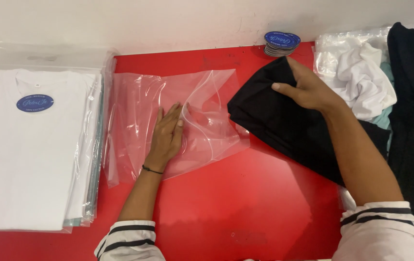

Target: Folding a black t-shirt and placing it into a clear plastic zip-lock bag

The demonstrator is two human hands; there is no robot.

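A clear plastic bag (134, 106) lies flat on the red table (245, 203), its open mouth turned to the right. My left hand (167, 135) presses flat on the bag near that mouth, fingers spread. A folded black garment (274, 121) lies just right of the bag's mouth. My right hand (308, 89) grips the garment's upper edge, thumb on top and fingers curled round it.
A stack of bagged white shirts (28, 154) with an oval blue sticker fills the left side. A small pile of round blue stickers (281, 42) sits by the wall. Loose white, teal and black clothes (371, 82) are heaped at the right.
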